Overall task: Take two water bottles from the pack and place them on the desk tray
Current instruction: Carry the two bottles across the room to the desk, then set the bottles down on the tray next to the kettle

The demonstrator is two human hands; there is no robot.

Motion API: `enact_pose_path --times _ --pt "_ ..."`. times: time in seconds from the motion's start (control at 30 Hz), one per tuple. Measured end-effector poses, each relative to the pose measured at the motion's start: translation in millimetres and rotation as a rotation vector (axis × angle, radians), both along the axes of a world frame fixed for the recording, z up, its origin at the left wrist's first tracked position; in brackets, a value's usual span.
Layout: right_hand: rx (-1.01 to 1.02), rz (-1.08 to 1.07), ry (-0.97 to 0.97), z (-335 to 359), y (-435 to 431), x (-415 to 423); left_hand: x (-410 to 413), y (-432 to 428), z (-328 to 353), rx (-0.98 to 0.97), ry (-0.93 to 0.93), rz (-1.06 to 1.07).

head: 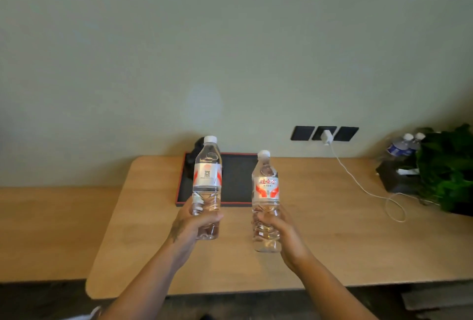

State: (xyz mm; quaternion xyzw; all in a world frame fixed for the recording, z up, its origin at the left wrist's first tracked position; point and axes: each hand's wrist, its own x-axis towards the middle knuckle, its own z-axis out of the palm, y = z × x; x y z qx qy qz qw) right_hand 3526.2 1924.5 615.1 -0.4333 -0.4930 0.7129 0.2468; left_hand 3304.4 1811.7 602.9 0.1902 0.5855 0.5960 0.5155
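Note:
I hold two clear water bottles with white caps and red-and-white labels upright above the wooden desk (320,230). My left hand (195,222) grips the lower part of the left bottle (207,176). My right hand (277,227) is wrapped around the lower part of the right bottle (266,189). Behind both bottles a black tray with a red rim (238,179) lies flat against the wall; a dark object (190,163) sits at its far left corner, partly hidden by the left bottle.
A white charger (326,137) is plugged into black wall sockets, and its cable (371,191) trails across the desk to the right. Two blue-labelled bottles (403,147), a dark box (395,179) and a green plant (448,166) stand at the right. A lower wooden surface (51,230) adjoins on the left.

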Motion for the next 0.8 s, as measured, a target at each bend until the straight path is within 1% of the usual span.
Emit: enact_pose_path --times 0.13,0.33,0.5,0.63,0.8 --pt "0.001 -0.029 0.012 -4.8 15.3 -11.1 -10.5 21.1 -0.9 0.012 -0.04 -0.049" --pt "0.001 -0.034 0.005 -12.6 44.5 -15.6 -15.5 50.5 -4.7 0.014 -0.039 -0.112" --pt "0.026 -0.02 -0.02 -17.6 85.2 -13.3 -6.1 81.3 -2.6 -0.033 -0.058 -0.075" --pt "-0.013 0.043 -0.042 -27.5 122.7 -6.7 5.6 107.2 -2.0 -0.059 -0.028 -0.071" --pt "-0.025 0.146 0.003 -30.4 182.4 -10.8 9.5 158.3 10.3 -0.088 0.071 -0.037"
